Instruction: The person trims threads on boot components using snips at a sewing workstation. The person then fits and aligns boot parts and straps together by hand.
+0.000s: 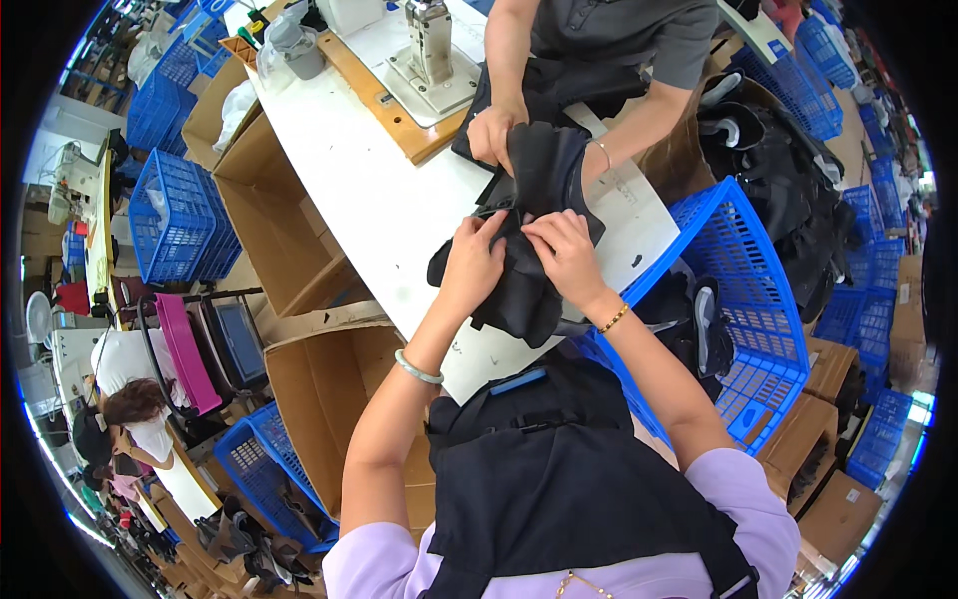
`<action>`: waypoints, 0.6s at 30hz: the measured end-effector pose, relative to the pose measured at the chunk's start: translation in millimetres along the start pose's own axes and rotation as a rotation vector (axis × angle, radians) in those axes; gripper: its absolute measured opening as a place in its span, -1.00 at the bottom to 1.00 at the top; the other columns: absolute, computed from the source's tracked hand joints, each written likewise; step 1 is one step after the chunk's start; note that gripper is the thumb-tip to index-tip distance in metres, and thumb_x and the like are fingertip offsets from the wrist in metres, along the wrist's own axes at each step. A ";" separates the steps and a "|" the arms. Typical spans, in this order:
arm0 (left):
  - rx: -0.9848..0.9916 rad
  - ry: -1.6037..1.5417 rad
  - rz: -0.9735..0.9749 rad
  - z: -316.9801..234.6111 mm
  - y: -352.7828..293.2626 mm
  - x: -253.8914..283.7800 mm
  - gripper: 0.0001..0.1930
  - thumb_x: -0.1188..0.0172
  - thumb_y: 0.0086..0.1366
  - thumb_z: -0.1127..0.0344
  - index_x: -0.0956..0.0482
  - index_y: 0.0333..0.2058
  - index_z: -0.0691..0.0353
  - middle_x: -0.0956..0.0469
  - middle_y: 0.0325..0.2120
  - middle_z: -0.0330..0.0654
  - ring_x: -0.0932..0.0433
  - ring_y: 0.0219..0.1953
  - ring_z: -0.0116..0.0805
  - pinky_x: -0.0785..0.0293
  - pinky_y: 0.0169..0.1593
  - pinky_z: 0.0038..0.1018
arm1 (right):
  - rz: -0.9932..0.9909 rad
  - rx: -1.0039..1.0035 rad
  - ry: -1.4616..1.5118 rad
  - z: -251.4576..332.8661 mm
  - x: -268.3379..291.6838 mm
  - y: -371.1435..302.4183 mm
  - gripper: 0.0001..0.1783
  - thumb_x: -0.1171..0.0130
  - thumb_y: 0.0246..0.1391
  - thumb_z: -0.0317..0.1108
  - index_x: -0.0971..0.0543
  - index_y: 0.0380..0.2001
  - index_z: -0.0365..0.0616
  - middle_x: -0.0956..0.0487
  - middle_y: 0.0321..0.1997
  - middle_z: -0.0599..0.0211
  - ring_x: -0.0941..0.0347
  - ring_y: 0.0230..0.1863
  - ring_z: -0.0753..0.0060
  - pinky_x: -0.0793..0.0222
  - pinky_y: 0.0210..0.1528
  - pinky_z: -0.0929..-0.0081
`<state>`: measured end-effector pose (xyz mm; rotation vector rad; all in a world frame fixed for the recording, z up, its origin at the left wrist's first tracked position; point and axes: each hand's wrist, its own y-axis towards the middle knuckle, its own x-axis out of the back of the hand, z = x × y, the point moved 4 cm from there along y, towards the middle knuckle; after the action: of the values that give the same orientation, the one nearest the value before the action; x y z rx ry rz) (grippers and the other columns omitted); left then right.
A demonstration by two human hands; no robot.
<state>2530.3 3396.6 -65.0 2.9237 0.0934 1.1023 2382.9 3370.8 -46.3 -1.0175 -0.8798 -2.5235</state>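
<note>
My left hand (473, 264) is closed on the left side of a black fabric piece (527, 304) on the white table, its index finger stretched along the cloth. On the other side, my right hand (565, 254) pinches the same cloth between thumb and fingers. Between my hands the material is bunched, so its exact shape is hard to make out. Opposite me a co-worker's hand (496, 132) grips black cloth (544, 165) that meets mine. That person's other hand is partly hidden behind the dark material.
A sewing machine (429, 50) stands on a wooden-edged plate at the table's far left. A blue crate (743, 285) with black pieces sits close on my right. Open cardboard boxes (261, 195) line the table's left side. Black pieces (773, 190) are heaped at far right.
</note>
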 end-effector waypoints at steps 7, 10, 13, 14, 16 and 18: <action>0.102 -0.107 0.045 8.0 11.6 1.4 -0.66 -0.02 0.15 0.47 -0.49 -0.06 0.26 -0.47 -0.25 0.08 -0.50 -0.22 -0.03 -0.39 -0.07 -0.33 | 0.028 0.044 -0.059 6.6 -0.9 -3.4 -0.86 -0.12 -0.09 -0.51 -0.54 -0.37 -0.14 -0.48 -0.30 0.42 -0.32 -0.24 0.33 -0.17 -0.15 0.39; 0.033 -0.069 0.042 11.8 12.5 -0.5 -0.67 0.00 0.14 0.50 -0.50 -0.08 0.28 -0.49 -0.25 0.09 -0.50 -0.21 -0.01 -0.40 -0.08 -0.32 | 0.067 0.081 -0.105 12.2 -9.6 -11.1 -0.83 -0.12 -0.13 -0.52 -0.54 -0.37 -0.19 -0.48 -0.21 0.36 -0.32 -0.20 0.30 -0.20 -0.12 0.38; 0.010 -0.056 0.009 18.0 8.0 -4.5 -0.67 0.01 0.13 0.52 -0.48 -0.09 0.33 -0.50 -0.25 0.08 -0.50 -0.19 0.01 -0.41 -0.08 -0.32 | 0.067 0.088 -0.112 17.5 -11.8 -17.5 -0.79 -0.12 -0.16 -0.54 -0.53 -0.34 -0.24 -0.47 -0.13 0.29 -0.32 -0.16 0.26 -0.22 -0.08 0.36; 0.041 -0.073 -0.022 21.7 5.9 -4.9 -0.66 0.01 0.12 0.52 -0.47 -0.08 0.37 -0.50 -0.24 0.08 -0.50 -0.18 0.02 -0.40 -0.08 -0.31 | 0.060 0.073 -0.106 17.6 -11.1 -17.3 -0.77 -0.11 -0.17 -0.55 -0.53 -0.32 -0.27 -0.46 -0.09 0.25 -0.32 -0.14 0.25 -0.22 -0.07 0.35; 0.086 -0.093 -0.015 22.4 5.0 -4.6 -0.63 -0.01 0.11 0.52 -0.44 -0.06 0.40 -0.49 -0.23 0.09 -0.50 -0.16 0.01 -0.39 -0.05 -0.31 | 0.035 0.049 -0.096 18.2 -5.1 -12.7 -0.75 -0.11 -0.17 -0.55 -0.52 -0.30 -0.28 -0.46 -0.13 0.28 -0.31 -0.13 0.24 -0.22 -0.07 0.35; 0.103 -0.156 0.012 24.1 6.7 -4.5 -0.62 -0.01 0.12 0.51 -0.43 -0.04 0.38 -0.48 -0.22 0.11 -0.48 -0.14 0.00 -0.37 -0.03 -0.32 | 0.062 0.000 -0.136 16.8 -3.1 -4.8 -0.74 -0.10 -0.13 -0.55 -0.51 -0.27 -0.27 -0.43 -0.14 0.29 -0.31 -0.13 0.24 -0.22 -0.06 0.35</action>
<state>2543.2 3389.7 -85.9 3.0926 0.1344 0.8921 2391.8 3385.2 -41.1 -1.2094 -0.8711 -2.4263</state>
